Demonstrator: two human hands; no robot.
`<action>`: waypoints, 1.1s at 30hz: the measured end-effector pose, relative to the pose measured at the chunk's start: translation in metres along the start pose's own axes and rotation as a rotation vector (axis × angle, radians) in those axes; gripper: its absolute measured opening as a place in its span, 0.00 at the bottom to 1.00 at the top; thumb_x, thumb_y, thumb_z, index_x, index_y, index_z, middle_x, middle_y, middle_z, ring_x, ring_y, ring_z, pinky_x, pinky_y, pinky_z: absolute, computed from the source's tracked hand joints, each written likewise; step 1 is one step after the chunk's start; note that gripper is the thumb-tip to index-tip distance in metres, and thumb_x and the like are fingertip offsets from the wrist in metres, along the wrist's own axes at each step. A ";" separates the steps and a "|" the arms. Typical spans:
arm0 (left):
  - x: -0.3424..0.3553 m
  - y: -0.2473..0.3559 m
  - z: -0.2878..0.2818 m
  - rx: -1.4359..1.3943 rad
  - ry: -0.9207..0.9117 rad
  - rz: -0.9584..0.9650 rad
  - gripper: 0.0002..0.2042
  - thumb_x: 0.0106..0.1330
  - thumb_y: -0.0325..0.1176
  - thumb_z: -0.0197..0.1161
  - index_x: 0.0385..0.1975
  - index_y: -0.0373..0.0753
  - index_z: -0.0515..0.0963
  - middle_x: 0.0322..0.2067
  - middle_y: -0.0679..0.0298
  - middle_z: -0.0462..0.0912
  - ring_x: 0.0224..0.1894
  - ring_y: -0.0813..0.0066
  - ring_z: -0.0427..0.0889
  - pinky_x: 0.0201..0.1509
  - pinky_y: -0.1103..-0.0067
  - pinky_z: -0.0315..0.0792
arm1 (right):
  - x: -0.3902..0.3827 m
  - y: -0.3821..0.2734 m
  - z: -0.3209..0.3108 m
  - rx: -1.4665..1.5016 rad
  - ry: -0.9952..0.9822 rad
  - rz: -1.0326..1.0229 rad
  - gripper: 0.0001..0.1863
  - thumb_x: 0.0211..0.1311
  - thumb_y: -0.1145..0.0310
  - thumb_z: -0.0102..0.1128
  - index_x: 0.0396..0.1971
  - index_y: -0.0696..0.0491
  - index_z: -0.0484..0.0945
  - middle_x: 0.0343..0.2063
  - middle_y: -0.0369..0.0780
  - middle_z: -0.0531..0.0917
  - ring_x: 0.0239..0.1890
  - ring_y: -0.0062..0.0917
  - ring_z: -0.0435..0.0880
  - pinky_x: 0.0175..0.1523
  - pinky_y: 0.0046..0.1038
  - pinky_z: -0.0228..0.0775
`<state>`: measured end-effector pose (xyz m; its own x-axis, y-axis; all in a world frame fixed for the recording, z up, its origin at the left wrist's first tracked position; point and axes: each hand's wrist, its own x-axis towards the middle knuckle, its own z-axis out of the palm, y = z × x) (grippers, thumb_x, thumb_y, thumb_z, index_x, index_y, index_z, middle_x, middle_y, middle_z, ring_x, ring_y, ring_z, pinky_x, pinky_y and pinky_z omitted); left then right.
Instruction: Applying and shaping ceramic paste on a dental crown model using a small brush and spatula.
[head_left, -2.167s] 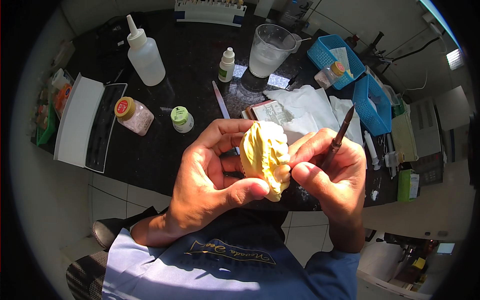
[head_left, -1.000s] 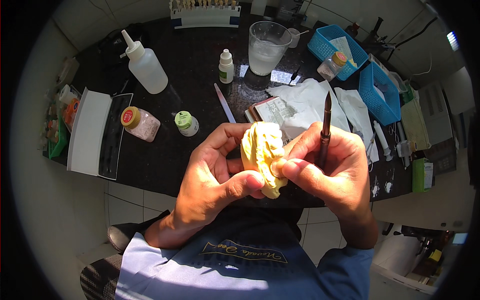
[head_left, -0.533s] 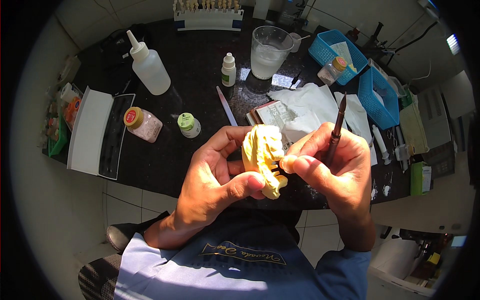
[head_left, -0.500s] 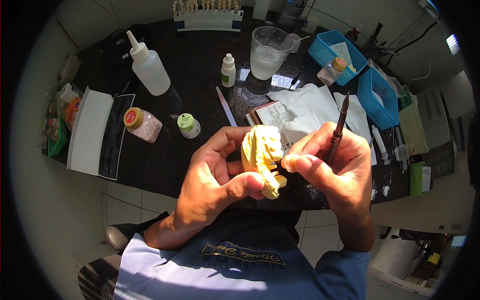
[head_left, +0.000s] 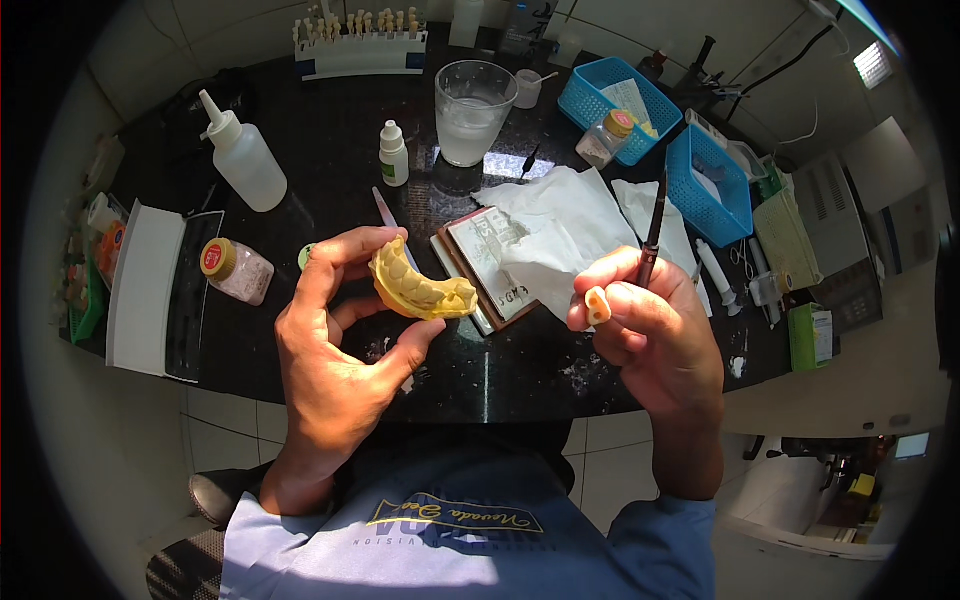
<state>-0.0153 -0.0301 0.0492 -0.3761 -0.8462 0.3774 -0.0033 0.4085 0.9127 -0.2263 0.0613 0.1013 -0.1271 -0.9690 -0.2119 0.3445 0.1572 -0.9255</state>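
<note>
Yellow dental model (head_left: 422, 288) in left hand (head_left: 335, 350), small tooth piece (head_left: 599, 306) in right hand (head_left: 662, 335), free gap between them.
Left fingers (head_left: 322, 272), spread wide, hold the model by its edges; right fingers (head_left: 640, 308) pinch the tooth piece and hold also a dark brush (head_left: 654, 225). Both things are above the tabletop (head_left: 500, 388), inside its near edge; bare surface lies between the hands, white tissue (head_left: 560, 215) on far side.

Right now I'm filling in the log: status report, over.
Left fingers holding yellow dental cast. Right fingers pinching small tooth-coloured piece, dark brush also gripped. Cast and piece apart; nothing seen blocking between.
</note>
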 end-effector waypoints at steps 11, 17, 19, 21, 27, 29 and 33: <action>0.000 -0.008 0.003 0.409 0.019 0.053 0.26 0.43 0.18 0.70 0.45 0.32 0.68 0.44 0.55 0.73 0.45 0.65 0.79 0.49 0.76 0.76 | -0.003 0.010 -0.010 0.151 0.021 0.056 0.09 0.57 0.71 0.61 0.36 0.58 0.75 0.30 0.42 0.83 0.16 0.04 0.66 0.19 0.05 0.51; -0.001 -0.011 0.005 0.469 0.036 -0.017 0.28 0.43 0.15 0.68 0.47 0.33 0.67 0.47 0.56 0.72 0.48 0.64 0.78 0.52 0.75 0.76 | 0.000 0.019 -0.012 0.278 -0.009 0.114 0.09 0.58 0.74 0.58 0.38 0.59 0.74 0.34 0.44 0.82 0.16 0.04 0.64 0.21 0.06 0.54; 0.000 -0.010 0.005 0.531 0.049 0.009 0.29 0.44 0.16 0.68 0.49 0.34 0.67 0.46 0.55 0.73 0.48 0.64 0.78 0.52 0.75 0.76 | 0.000 0.022 -0.010 0.346 -0.015 0.119 0.10 0.58 0.74 0.58 0.39 0.58 0.73 0.33 0.41 0.81 0.16 0.04 0.63 0.21 0.07 0.53; 0.000 -0.010 0.003 0.595 0.048 0.017 0.29 0.44 0.17 0.69 0.50 0.34 0.67 0.46 0.55 0.73 0.48 0.63 0.79 0.52 0.75 0.77 | 0.001 0.025 -0.009 0.356 -0.014 0.126 0.10 0.58 0.73 0.59 0.39 0.58 0.73 0.32 0.39 0.80 0.17 0.04 0.62 0.21 0.08 0.52; 0.000 -0.010 0.002 0.748 0.080 0.037 0.29 0.44 0.20 0.70 0.50 0.35 0.69 0.45 0.55 0.73 0.47 0.62 0.79 0.51 0.74 0.77 | 0.004 0.027 -0.004 0.344 -0.019 0.148 0.11 0.57 0.72 0.60 0.39 0.58 0.74 0.30 0.34 0.78 0.18 0.05 0.61 0.21 0.09 0.50; 0.000 -0.011 0.001 0.780 0.080 0.024 0.29 0.44 0.21 0.71 0.50 0.35 0.70 0.45 0.56 0.73 0.46 0.62 0.79 0.51 0.74 0.77 | 0.004 0.027 -0.004 0.343 -0.019 0.153 0.11 0.57 0.72 0.60 0.39 0.58 0.74 0.30 0.34 0.78 0.18 0.04 0.61 0.21 0.09 0.50; 0.000 -0.011 -0.002 0.761 0.065 0.040 0.28 0.43 0.21 0.72 0.49 0.35 0.71 0.44 0.56 0.74 0.46 0.62 0.79 0.51 0.74 0.77 | 0.006 0.027 -0.001 0.311 -0.038 0.174 0.10 0.57 0.72 0.58 0.39 0.57 0.73 0.31 0.36 0.76 0.19 0.05 0.62 0.21 0.09 0.50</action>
<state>-0.0136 -0.0350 0.0389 -0.3338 -0.8349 0.4376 -0.6371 0.5420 0.5480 -0.2183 0.0603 0.0748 -0.0089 -0.9403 -0.3403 0.6257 0.2602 -0.7354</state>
